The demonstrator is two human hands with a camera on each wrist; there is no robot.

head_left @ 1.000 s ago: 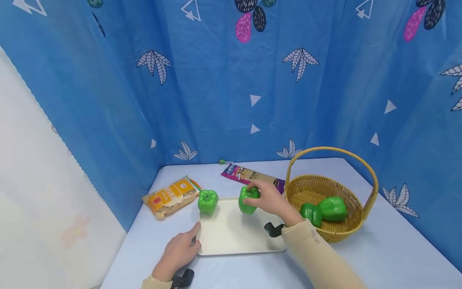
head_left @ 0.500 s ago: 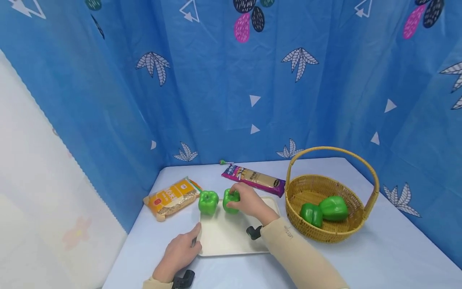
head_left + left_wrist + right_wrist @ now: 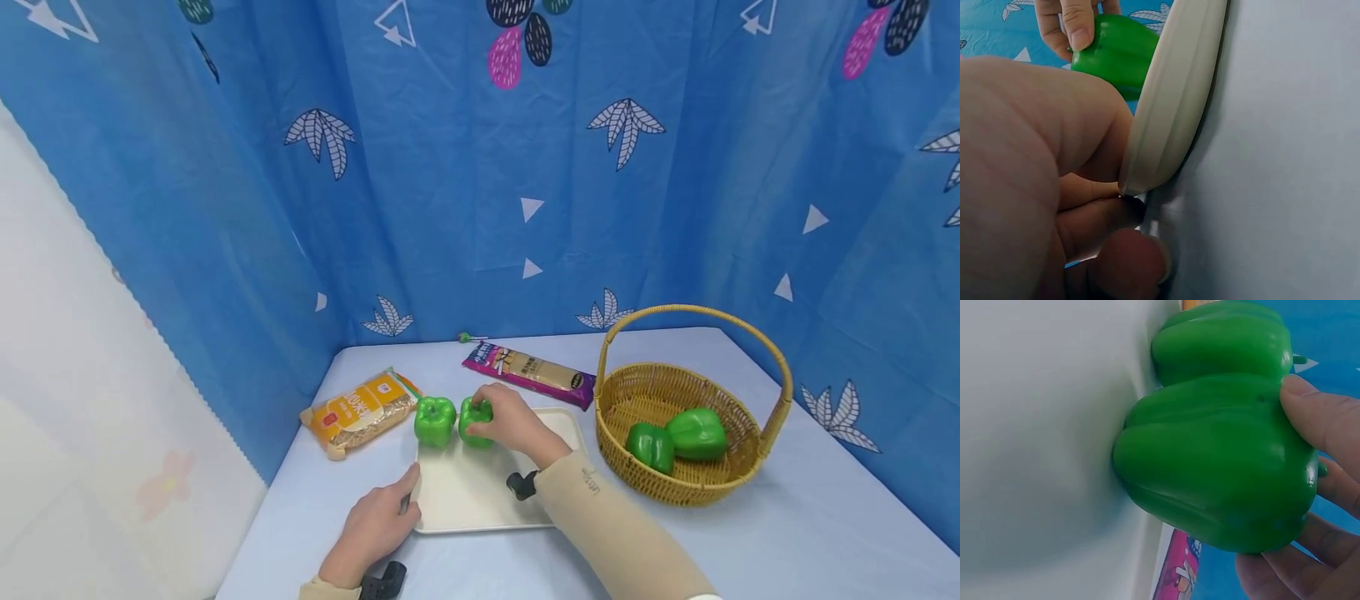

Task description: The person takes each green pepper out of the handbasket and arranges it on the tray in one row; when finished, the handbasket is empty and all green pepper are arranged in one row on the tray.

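My right hand [image 3: 516,423] holds a green bell pepper [image 3: 1216,462] by its top, thumb on one side and fingers on the other. The pepper stands upright at the back of the cream tray [image 3: 472,504], its base at the tray surface. Just left of it, close beside, stands another green bell pepper [image 3: 435,422] near the tray's back left corner. At the tray's left edge my left hand [image 3: 378,518] grips the rim; in the left wrist view its thumb and fingers lie about the tray wall [image 3: 1172,106]. Part of the fingers is hidden there.
Right of the tray stands a wicker basket [image 3: 617,446] with a tall handle, two green bell peppers [image 3: 697,433] lying inside. An orange bag of grain [image 3: 363,412] lies at the left, and a purple noodle packet [image 3: 531,372] behind the tray. A blue curtain [image 3: 480,183] hangs behind.
My right hand has carried the bell pepper left across the tray and lowered it beside the other pepper. The left hand has stayed at the tray's edge.
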